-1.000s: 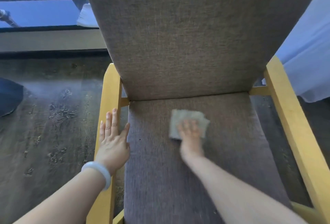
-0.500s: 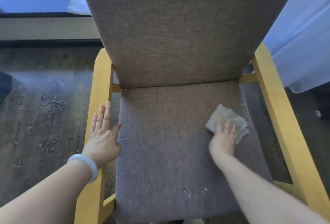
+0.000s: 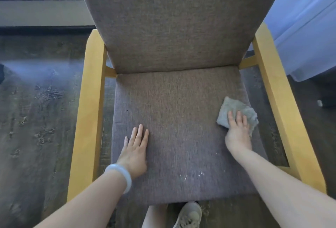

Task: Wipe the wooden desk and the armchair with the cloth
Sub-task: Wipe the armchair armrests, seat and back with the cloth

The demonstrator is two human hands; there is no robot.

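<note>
The armchair fills the view, with a brown fabric seat cushion (image 3: 178, 118), a tall brown backrest (image 3: 172, 24) and yellow wooden armrests (image 3: 89, 111). A folded grey cloth (image 3: 234, 107) lies on the right side of the seat near the right armrest (image 3: 280, 100). My right hand (image 3: 237, 129) presses flat on the cloth's near part. My left hand (image 3: 135, 147), with a pale bangle (image 3: 121, 173) on the wrist, rests flat on the left part of the seat with fingers together. The wooden desk is out of view.
Dark worn floor (image 3: 36, 118) lies to the left of the chair. A white curtain (image 3: 305, 20) hangs at the right, touching the right armrest's far end. A shoe (image 3: 189, 215) shows below the seat's front edge. Small white specks (image 3: 192, 175) dot the seat's front.
My right hand slid the cloth from the seat's middle to its right side. My left hand left the left armrest and now lies on the seat cushion.
</note>
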